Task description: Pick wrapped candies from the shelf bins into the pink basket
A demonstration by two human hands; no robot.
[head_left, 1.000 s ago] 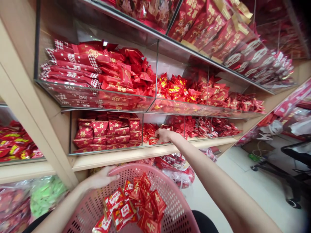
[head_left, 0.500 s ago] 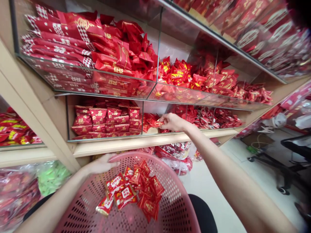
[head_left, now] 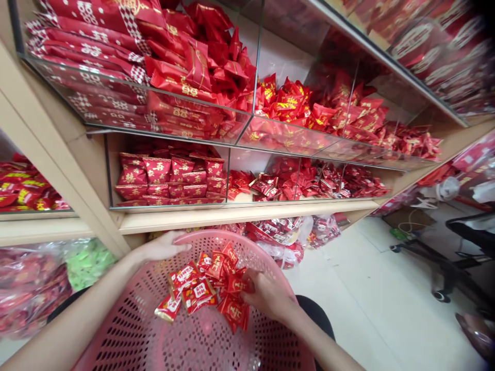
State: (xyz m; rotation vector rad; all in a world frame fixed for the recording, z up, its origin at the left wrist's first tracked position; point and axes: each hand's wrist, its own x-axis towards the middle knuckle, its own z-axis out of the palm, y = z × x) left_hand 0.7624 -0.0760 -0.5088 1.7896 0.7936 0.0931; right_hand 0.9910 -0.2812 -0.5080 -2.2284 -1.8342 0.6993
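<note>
shelves (head_left: 247, 214); left hand (head_left: 164, 247) grips one basket (head_left: 228, 236); right hand (head_left: 266, 292), half-curled, at packets (head_left: 199, 292), hold unclear

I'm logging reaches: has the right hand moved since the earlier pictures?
Yes: the right hand has dropped below the wooden shelf edge, from the lower compartment into the pink basket.

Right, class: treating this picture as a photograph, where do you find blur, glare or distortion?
Head view: the upper-right packets look smeared; head view: white glints sit on glossy packets on the lower shelf; head view: the upper shelf edge slants steeply, perhaps from a wide lens or camera tilt; head view: printed packets in the pink basket look fairly sharp.
</note>
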